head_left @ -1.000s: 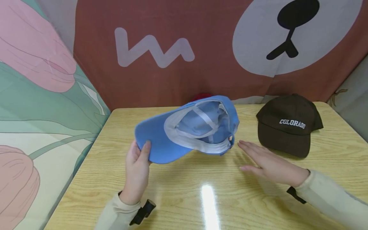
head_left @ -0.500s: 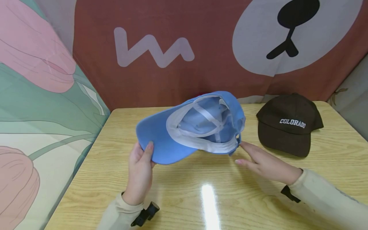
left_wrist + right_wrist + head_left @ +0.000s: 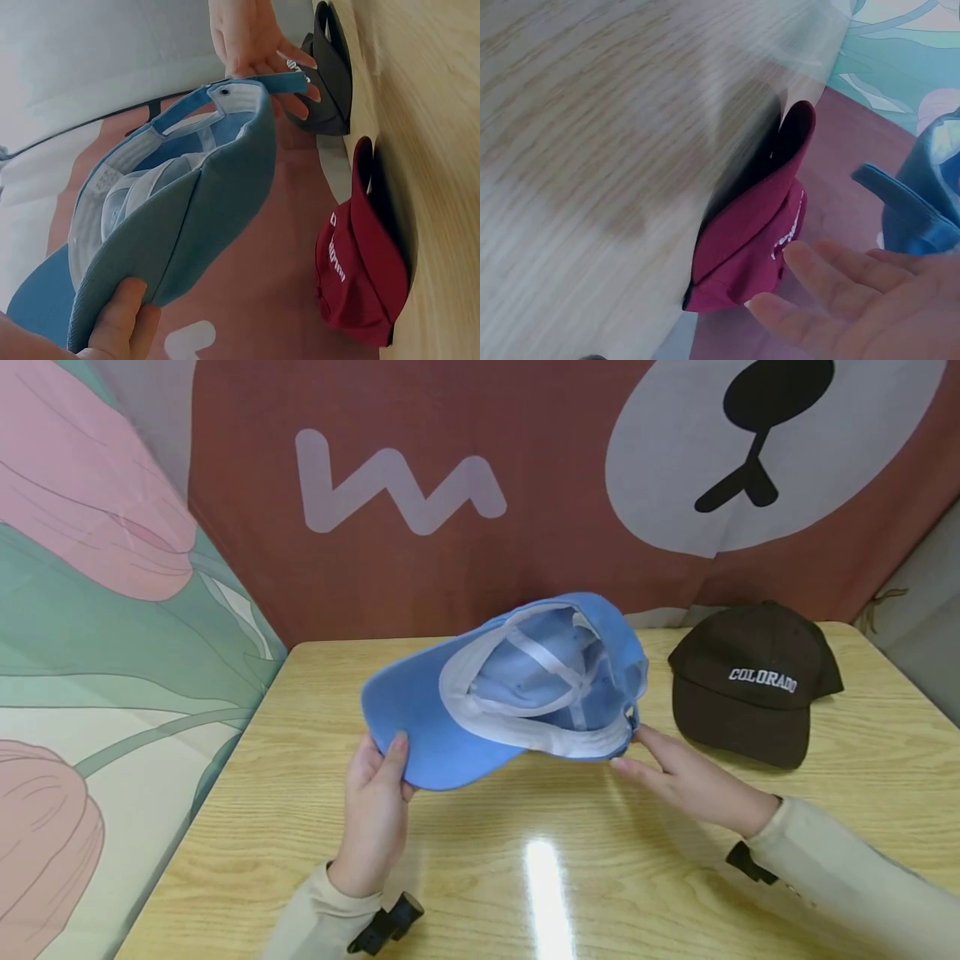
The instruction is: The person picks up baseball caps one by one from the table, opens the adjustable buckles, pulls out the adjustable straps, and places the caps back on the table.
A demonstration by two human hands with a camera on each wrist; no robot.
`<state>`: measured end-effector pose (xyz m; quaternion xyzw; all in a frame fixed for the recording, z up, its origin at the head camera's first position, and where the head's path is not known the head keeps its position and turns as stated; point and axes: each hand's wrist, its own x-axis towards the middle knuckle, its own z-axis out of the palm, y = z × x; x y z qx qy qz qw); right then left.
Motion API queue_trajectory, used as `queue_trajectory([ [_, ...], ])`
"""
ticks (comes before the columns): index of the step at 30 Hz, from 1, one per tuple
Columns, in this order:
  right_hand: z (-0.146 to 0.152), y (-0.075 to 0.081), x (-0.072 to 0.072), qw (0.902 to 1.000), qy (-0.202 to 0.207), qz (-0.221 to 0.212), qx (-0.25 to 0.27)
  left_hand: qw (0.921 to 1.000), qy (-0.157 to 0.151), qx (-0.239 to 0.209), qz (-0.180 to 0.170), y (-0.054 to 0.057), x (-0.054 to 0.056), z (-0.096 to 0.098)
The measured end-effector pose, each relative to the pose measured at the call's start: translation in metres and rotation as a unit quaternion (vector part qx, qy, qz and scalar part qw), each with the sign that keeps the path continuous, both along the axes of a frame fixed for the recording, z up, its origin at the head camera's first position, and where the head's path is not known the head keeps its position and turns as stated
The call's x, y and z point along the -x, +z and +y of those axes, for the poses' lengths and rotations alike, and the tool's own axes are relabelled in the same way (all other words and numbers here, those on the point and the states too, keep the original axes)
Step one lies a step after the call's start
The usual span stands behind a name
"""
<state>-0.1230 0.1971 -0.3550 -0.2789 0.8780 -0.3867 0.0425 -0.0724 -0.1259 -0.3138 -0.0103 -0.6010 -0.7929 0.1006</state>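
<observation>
Left hand (image 3: 375, 818) of mine pinches brim (image 3: 427, 714) of blue cap (image 3: 517, 677), thumb on its underside. Cap held above desk (image 3: 450, 877), tilted, hollow toward me. My right hand (image 3: 693, 781) at cap's back, fingers outstretched by strap (image 3: 281, 82); whether they touch it, can't tell. Brown cap (image 3: 742, 693), lettered COLORADO, on desk near my right hand. Red cap (image 3: 364, 262) also on desk, seen in wrist views.

A blue cap (image 3: 442, 714) shows white inner bands (image 3: 558, 742), a brown cap (image 3: 738, 718) and red cap (image 3: 360, 262) white lettering (image 3: 762, 680), the tan desk (image 3: 465, 860) wood grain.
</observation>
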Motion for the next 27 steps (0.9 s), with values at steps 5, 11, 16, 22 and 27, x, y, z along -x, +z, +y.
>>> queue_trajectory([
  [5,0.0,0.001,0.002,0.9997,-0.016,0.001,0.018,0.9999,-0.001,-0.015,-0.008,-0.002,0.001,0.004],
  [11,-0.001,-0.003,0.002,0.9981,-0.046,0.003,0.04,0.9997,-0.007,-0.02,-0.007,-0.003,-0.003,0.007],
  [16,-0.005,-0.003,0.0,0.9939,-0.077,-0.012,0.078,0.9992,-0.028,-0.029,0.0,-0.005,-0.005,0.009],
  [22,-0.009,0.0,-0.001,0.9825,-0.115,-0.058,0.135,0.9978,-0.048,-0.044,-0.007,-0.008,-0.006,0.011],
  [27,-0.009,0.003,0.0,0.9702,-0.171,-0.074,0.155,0.9978,-0.051,-0.036,-0.02,-0.011,-0.007,0.015],
])
